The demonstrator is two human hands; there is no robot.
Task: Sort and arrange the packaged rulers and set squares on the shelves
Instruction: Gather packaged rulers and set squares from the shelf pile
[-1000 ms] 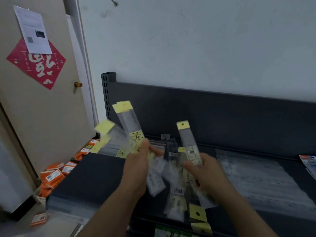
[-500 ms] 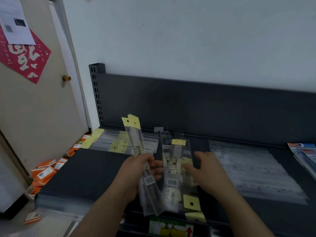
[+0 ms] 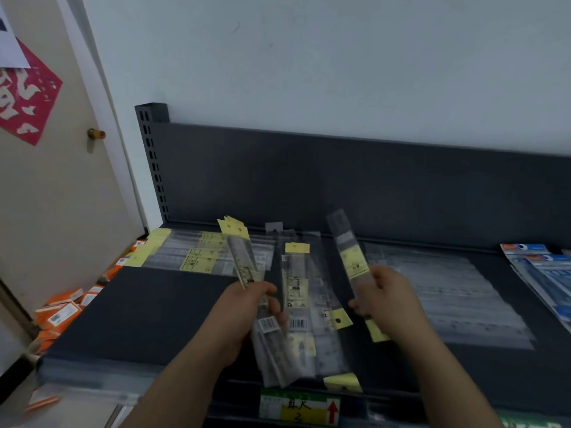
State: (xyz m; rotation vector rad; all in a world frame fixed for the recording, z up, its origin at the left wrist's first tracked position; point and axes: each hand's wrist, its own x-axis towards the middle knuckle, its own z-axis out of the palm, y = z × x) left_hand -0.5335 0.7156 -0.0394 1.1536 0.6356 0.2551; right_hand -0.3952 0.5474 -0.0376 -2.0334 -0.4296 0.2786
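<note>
Left hand (image 3: 247, 316) gripping a fanned bundle of clear-sleeved rulers with yellow header tabs (image 3: 247, 267); right hand (image 3: 386, 301) pinching one clear-sleeved yellow-labelled ruler (image 3: 349, 251), above the dark grey metal shelf (image 3: 148, 307), near its front edge.

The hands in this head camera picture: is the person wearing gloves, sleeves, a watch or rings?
None show. The left hand and right hand are bare, without gloves. Both forearms are uncovered to the bottom edge of the picture, so no sleeve shows. No watch, bracelet or ring can be made out, though the picture is a little blurred.
</note>
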